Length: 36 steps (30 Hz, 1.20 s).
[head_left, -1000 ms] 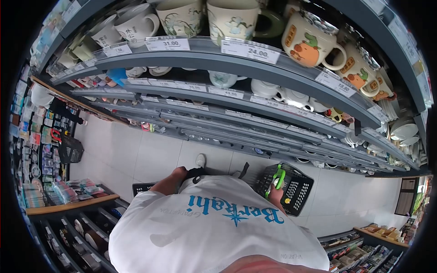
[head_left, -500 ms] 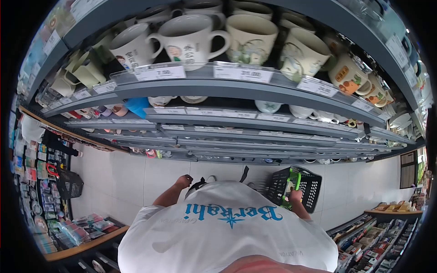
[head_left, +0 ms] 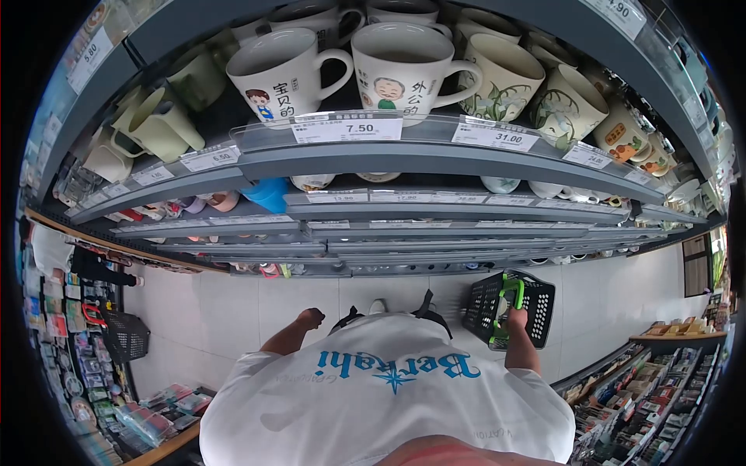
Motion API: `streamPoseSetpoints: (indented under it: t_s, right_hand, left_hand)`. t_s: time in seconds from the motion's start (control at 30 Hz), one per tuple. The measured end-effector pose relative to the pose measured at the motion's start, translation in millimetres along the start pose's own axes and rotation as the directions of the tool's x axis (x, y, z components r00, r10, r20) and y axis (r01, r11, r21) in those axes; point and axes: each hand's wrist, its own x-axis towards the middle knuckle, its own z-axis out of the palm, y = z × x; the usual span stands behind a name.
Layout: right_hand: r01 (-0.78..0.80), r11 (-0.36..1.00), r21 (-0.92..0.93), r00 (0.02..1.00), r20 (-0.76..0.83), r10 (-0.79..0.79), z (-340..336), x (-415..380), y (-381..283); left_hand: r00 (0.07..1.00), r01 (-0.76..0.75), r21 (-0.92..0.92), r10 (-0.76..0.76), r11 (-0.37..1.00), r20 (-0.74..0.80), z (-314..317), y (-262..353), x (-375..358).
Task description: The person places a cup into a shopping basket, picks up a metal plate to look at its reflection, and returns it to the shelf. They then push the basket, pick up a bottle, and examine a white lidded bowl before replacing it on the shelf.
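On the right, my right hand (head_left: 517,317) is wrapped round the green handle (head_left: 510,292) of a black shopping basket (head_left: 538,311), which hangs beside my body above the floor. My left hand (head_left: 311,318) hangs at my left side with its fingers curled in and nothing showing in them. In front of me, the upper shelf carries a white mug (head_left: 276,74) with a cartoon child and another white mug (head_left: 402,70) with a cartoon face. To their right stand cream mugs (head_left: 501,78) with flower patterns. Neither hand touches the shelf.
Price tags (head_left: 347,129) line the shelf edge (head_left: 373,161), with more shelves of cups below. A person in dark trousers (head_left: 101,268) stands at far left near another black basket (head_left: 124,334). Display racks stand behind me at lower left and lower right (head_left: 645,412).
The mugs and shelf have shifted right in view, and the white mugs' prints now show clearly. The basket in my right hand has swung slightly higher in view. Both hands keep their hold.
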Motion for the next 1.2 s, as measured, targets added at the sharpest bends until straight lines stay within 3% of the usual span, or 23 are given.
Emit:
streamPoseSetpoints:
  t_s: [0.17,0.27,0.33,0.43,0.47,0.57,0.63,0.67,0.73,0.77,0.8,0.87,0.9,0.97,1.1,1.17,1.2]
  right_hand:
    - [0.002,1.0,0.022,0.999,0.047,-0.003,3.0,-21.5,-20.2]
    - [0.019,1.0,0.012,0.999,0.044,-0.019,30.6,-8.5,-8.2]
    - [0.056,0.998,0.006,0.998,-0.009,-0.056,22.6,-30.0,-26.3]
    - [0.173,0.973,0.154,0.985,-0.02,-0.172,42.1,-27.9,-15.8]
    - [0.017,0.939,0.344,0.982,0.173,-0.081,46.0,-23.6,-14.5]
    - [0.071,0.947,0.313,0.985,0.127,-0.116,76.1,-11.5,1.4]
    - [0.249,0.952,0.18,0.967,0.01,-0.254,69.3,-28.8,-10.0]
    - [0.052,0.968,0.246,0.979,0.178,-0.097,84.8,-17.8,-2.3]
    - [0.15,0.957,0.249,0.971,0.145,-0.19,92.5,-22.7,-0.9]
    - [0.236,0.963,0.133,0.963,0.101,-0.25,72.2,-43.9,-18.7]
    - [0.156,0.978,0.138,0.957,0.223,-0.184,61.7,-53.3,-28.2]
    - [0.193,0.97,0.145,0.953,0.207,-0.221,58.5,-68.1,-36.5]
    - [0.21,0.968,0.14,0.946,0.221,-0.237,63.0,-71.7,-33.7]
    - [0.178,0.941,0.286,0.942,0.228,-0.247,72.7,-74.7,-30.6]
    - [0.136,0.947,0.293,0.928,0.296,-0.224,66.6,-98.8,-47.3]
    - [0.16,0.938,0.306,0.914,0.312,-0.258,77.4,-102.3,-38.7]
    - [0.184,0.928,0.325,0.905,0.311,-0.289,74.0,-106.4,-46.1]
  left_hand:
    - [0.996,-0.081,-0.097,0.076,0.992,-0.054,-5.4,-4.4,19.5]
    - [0.947,-0.312,-0.133,0.297,0.941,-0.122,2.1,-6.1,32.2]
    - [0.998,-0.061,-0.546,0.037,0.835,-0.055,1.5,18.2,27.5]
    - [0.993,-0.048,-0.48,-0.011,0.876,-0.119,5.9,36.9,26.8]
    - [0.993,-0.046,-0.479,-0.014,0.877,-0.121,6.9,37.8,27.7]
    - [0.995,-0.082,-0.487,0.046,0.869,-0.087,7.9,37.0,28.9]
    - [0.985,-0.113,-0.324,0.064,0.939,-0.158,5.9,43.8,23.5]
    - [0.985,-0.108,-0.328,0.057,0.939,-0.161,4.9,46.1,19.8]
    - [0.99,-0.001,-0.399,-0.056,0.917,-0.132,3.3,48.5,12.6]
    - [0.989,0.024,-0.426,-0.084,0.904,-0.121,4.5,45.4,10.7]
    - [0.987,0.03,-0.436,-0.095,0.9,-0.127,5.3,41.3,8.0]
    - [0.985,-0.074,-0.149,0.048,0.986,-0.168,9.6,34.1,0.4]
    - [0.984,-0.06,-0.164,0.03,0.985,-0.177,12.4,36.9,-7.0]
    - [0.952,0.183,-0.382,-0.26,0.906,-0.161,11.0,55.9,-29.9]
    - [0.932,0.214,-0.398,-0.308,0.892,-0.19,18.0,54.8,-59.7]
    - [0.907,0.205,-0.174,-0.254,0.963,-0.337,16.6,57.6,-72.0]
    - [0.903,0.202,-0.18,-0.254,0.963,-0.346,19.6,47.0,-68.4]
